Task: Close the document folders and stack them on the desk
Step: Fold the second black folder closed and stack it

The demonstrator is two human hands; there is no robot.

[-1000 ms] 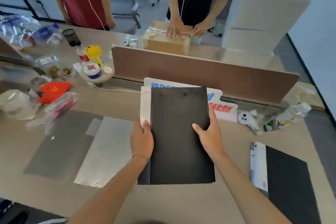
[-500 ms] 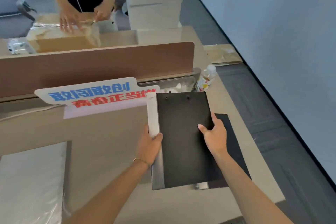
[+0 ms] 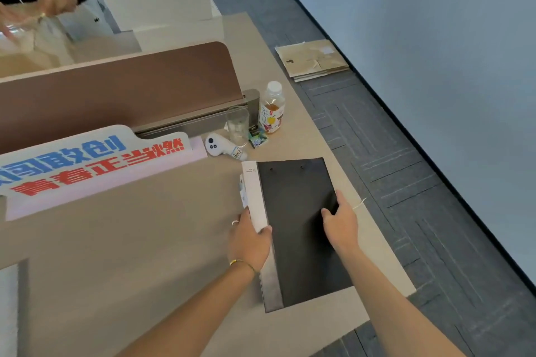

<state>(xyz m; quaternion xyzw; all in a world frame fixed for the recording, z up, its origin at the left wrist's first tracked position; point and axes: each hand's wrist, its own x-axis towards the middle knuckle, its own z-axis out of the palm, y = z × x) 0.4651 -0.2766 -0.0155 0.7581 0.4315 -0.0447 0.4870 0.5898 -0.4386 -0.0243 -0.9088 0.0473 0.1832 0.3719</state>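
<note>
A closed black document folder (image 3: pixel 298 229) with a white spine label lies flat near the desk's right edge. It rests on top of a second folder, of which only a sliver of white spine (image 3: pixel 243 193) shows at the left. My left hand (image 3: pixel 249 240) grips the top folder's spine edge, thumb over the white label. My right hand (image 3: pixel 340 220) holds its right edge, fingers on the black cover.
Beyond the folder stand a clear glass (image 3: pixel 237 124), a tea bottle (image 3: pixel 271 109), a small white toy (image 3: pixel 220 148) and a small packet (image 3: pixel 258 138). A white sign with blue and red characters (image 3: pixel 95 162) leans against the brown divider (image 3: pixel 121 87). The desk's right edge (image 3: pixel 385 240) drops to carpet. Another person's hands (image 3: pixel 55 3) work behind the divider.
I carried the black folder from the middle of the desk to the right and lowered it onto the second folder there. My view turned right with it.
</note>
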